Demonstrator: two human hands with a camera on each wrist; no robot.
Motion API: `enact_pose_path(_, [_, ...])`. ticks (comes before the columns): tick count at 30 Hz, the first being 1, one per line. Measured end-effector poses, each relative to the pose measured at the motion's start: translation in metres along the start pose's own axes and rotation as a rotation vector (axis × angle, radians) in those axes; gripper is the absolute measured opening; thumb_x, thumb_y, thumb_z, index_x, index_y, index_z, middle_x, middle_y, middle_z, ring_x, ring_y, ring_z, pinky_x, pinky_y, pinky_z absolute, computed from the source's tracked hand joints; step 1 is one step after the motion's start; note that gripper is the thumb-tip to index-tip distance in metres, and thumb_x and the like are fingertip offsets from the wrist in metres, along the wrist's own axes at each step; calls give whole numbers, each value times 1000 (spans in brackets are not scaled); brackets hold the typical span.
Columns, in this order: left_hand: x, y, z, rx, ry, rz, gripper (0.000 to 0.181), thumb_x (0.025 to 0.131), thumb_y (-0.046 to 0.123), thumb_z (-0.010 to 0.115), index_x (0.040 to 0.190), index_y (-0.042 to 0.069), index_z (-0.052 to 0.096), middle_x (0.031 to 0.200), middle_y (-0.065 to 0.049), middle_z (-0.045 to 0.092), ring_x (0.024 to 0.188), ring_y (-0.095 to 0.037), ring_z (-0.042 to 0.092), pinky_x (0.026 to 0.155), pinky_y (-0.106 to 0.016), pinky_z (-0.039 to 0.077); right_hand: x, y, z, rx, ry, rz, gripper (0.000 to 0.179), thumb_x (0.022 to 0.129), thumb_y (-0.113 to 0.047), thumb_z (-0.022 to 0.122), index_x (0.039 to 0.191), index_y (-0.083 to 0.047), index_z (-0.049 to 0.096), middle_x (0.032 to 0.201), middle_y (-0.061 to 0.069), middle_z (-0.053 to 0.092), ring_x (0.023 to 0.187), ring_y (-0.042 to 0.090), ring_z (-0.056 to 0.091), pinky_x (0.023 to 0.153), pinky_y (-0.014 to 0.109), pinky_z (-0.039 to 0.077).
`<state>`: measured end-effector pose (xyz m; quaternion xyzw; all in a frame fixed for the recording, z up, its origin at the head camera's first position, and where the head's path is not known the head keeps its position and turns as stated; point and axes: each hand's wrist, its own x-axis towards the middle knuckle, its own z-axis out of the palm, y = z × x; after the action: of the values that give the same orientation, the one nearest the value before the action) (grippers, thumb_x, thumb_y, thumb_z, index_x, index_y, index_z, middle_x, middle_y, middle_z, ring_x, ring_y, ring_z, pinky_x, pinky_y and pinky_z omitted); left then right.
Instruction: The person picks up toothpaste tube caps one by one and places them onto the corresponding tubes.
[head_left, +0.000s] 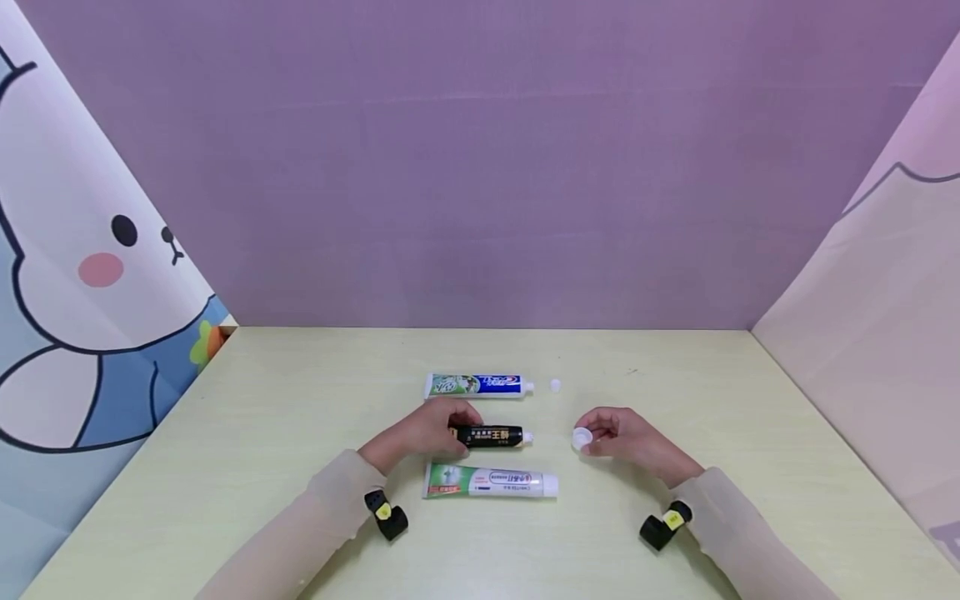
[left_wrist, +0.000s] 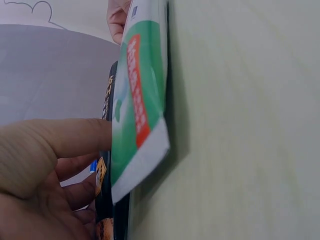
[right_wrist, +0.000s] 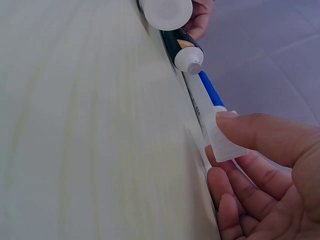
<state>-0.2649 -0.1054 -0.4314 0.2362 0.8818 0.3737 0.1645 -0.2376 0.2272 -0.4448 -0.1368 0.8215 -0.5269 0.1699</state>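
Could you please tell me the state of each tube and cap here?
Blue-and-green tube: uncapped.
Black tube: uncapped, held by the left hand.
White-and-green tube: capped.
Small cap: loose on the table.
Larger cap: off, pinched by the right hand.

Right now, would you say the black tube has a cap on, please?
No, the black tube shows a bare nozzle, and the right hand holds a white cap.

Table [head_left: 300, 375]: pale yellow with faint wood grain
Back panel [head_left: 480, 167]: plain purple, lightly creased
Left panel [head_left: 45, 533]: printed with a white cartoon animal [head_left: 75, 183] in blue and a carrot [head_left: 207, 344]
Right panel [head_left: 870, 333]: pinkish, crossed by a dark outline [head_left: 897, 166]
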Motion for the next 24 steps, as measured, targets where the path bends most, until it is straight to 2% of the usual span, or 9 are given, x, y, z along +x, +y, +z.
enact_pose_path(10, [-3,4,0,24,-6,11,41,69,-5,73,104,13,67,100,2,64,95,-15,57,91,-38,45,-3,-5,0,-11,10,16,27,81,-8,71,106,0,62,95,7,63,87,20,55,74,25,47])
enact_pose_path(24, [-6,3,-3,36,18,-5,40,69,7,77,107,10,68,101,2,65,95,-15,57,90,-37,44,0,-2,-1,-2,4,10,28,81,-8,71,106,-1,62,94,7,63,88,21,55,76,27,47])
